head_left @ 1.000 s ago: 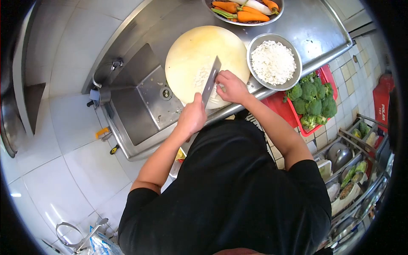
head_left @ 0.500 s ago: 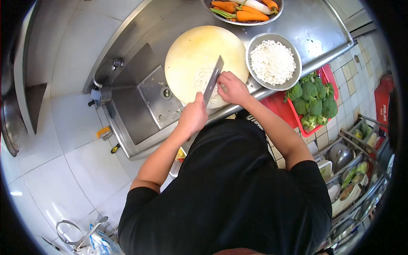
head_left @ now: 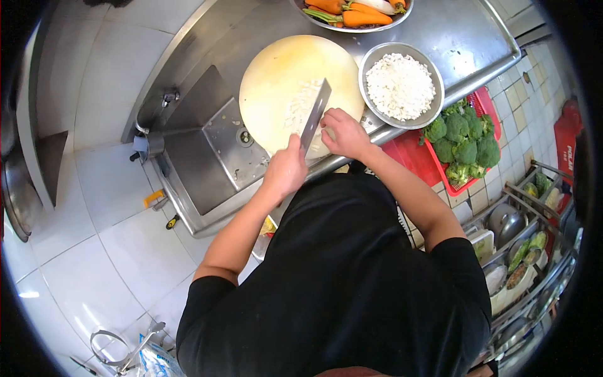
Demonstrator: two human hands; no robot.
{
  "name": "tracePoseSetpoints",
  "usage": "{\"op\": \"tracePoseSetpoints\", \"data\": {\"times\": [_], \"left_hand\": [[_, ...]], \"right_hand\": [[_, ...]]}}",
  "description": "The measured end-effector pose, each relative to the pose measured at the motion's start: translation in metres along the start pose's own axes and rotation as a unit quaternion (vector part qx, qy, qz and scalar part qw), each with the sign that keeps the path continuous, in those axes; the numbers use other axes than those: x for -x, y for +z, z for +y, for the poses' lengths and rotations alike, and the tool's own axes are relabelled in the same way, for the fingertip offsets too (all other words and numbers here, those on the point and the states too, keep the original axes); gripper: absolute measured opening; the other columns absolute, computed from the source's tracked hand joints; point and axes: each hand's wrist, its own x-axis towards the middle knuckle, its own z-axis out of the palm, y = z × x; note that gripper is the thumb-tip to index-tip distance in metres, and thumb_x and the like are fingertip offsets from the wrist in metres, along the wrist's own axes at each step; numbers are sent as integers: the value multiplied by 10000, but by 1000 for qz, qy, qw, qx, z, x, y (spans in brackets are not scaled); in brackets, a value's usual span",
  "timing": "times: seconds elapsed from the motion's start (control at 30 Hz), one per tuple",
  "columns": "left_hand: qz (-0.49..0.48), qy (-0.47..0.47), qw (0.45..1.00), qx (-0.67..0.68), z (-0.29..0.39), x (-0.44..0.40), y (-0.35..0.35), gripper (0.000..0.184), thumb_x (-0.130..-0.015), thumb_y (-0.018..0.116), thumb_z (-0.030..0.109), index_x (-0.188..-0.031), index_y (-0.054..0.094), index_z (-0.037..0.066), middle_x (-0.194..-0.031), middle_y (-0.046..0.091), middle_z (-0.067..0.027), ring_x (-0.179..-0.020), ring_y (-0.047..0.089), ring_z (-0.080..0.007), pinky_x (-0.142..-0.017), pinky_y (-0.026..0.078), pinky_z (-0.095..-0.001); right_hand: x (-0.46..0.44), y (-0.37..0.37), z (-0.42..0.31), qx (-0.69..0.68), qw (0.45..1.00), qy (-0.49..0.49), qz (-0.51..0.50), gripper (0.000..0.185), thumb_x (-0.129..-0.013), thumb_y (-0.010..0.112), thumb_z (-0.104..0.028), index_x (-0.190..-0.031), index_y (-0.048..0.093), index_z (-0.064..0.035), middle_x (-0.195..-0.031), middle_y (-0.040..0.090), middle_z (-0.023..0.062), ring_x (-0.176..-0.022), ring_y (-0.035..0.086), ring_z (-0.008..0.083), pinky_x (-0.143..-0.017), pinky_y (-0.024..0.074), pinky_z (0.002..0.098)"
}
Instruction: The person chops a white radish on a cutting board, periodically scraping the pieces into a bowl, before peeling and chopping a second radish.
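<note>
My left hand (head_left: 286, 168) is wrapped round the handle of a cleaver (head_left: 316, 114), whose broad blade stands on a round, pale yellow cutting board (head_left: 270, 81). To the blade's right, my right hand (head_left: 347, 133) is closed, fingertips curled near the blade over a pale white vegetable (head_left: 318, 148), mostly hidden by hand and blade. Small white chopped pieces (head_left: 300, 103) lie on the board left of the cleaver. A metal bowl (head_left: 439, 85) heaped with white diced bits (head_left: 401, 87) stands right of the board.
Left of the board is a steel sink (head_left: 200, 164) with a tap (head_left: 169, 98). A bowl of carrots (head_left: 367, 17) stands at the back. Broccoli (head_left: 465, 141) fills a red basket (head_left: 496, 120) beyond the counter's right edge. Racks of food containers (head_left: 515, 251) stand at lower right.
The view has shifted slightly. More separate white pieces lie spread left of the blade. Both hands stay in nearly the same place, the left still gripping the cleaver.
</note>
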Motion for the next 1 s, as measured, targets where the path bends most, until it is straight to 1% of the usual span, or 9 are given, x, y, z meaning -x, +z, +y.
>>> {"op": "tracePoseSetpoints", "data": {"times": [0.03,0.17,0.3,0.4,0.5,0.6,0.63,0.83,1.0], "left_hand": [[-19,-15,1000,-16,2,6,-1,235,-1043,519,157,-1198,425,7,-844,670,-372,-830,654,-587,-765,495,-661],[51,26,998,17,-17,-28,48,240,-1045,523,165,-1175,421,-8,-784,660,-367,-772,644,-594,-722,498,-660],[64,54,996,24,4,-56,26,215,-1042,518,137,-1169,425,-10,-782,658,-370,-787,652,-584,-729,498,-662],[55,61,996,32,-1,-29,14,222,-1042,523,148,-1173,434,-8,-782,657,-373,-785,652,-584,-727,502,-659],[8,28,1000,2,-12,-9,27,250,-1030,524,148,-1207,438,-8,-842,679,-371,-814,665,-579,-762,508,-655],[60,49,996,32,-13,-34,49,238,-1041,530,163,-1188,440,-1,-800,659,-386,-779,659,-585,-714,505,-659],[31,39,998,24,2,-43,37,286,-1041,501,171,-1238,420,-20,-861,683,-372,-828,676,-567,-774,514,-650],[47,61,996,37,26,-100,21,274,-1049,490,193,-1230,443,-8,-887,687,-373,-864,680,-558,-802,521,-627],[35,68,997,25,8,-60,9,263,-1045,528,191,-1229,458,17,-860,682,-367,-837,672,-569,-760,515,-635]], "right_hand": [[1,2,2,4,1000,-2,-3,123,-835,661,-106,-931,652,-31,-975,633,135,-983,636,343,-872,556,451],[2,9,11,46,998,-29,-5,120,-835,659,-107,-929,654,-34,-973,635,130,-983,627,338,-896,549,442],[2,0,-1,36,999,-5,-15,118,-836,656,-109,-928,657,-36,-974,636,128,-991,623,332,-906,542,439],[4,-7,-4,30,999,-2,-12,121,-836,656,-110,-932,659,-37,-976,637,127,-995,623,331,-907,539,440],[8,-5,-1,47,999,-18,-9,137,-832,661,-112,-947,664,-37,-985,637,125,-1003,621,330,-913,535,440],[7,-4,6,63,997,-25,-31,166,-824,668,-118,-968,671,-34,-1005,636,125,-1022,616,330,-931,529,435],[9,-3,5,66,997,-23,-44,177,-821,670,-120,-975,674,-33,-1013,635,125,-1030,614,330,-938,527,433],[13,-10,0,63,997,-23,-36,216,-801,690,-117,-998,676,-29,-1035,633,128,-1050,607,336,-958,520,438],[18,-22,-8,36,998,-4,-59,208,-804,693,-119,-995,678,-36,-1025,635,130,-1066,602,335,-960,516,438]]}}
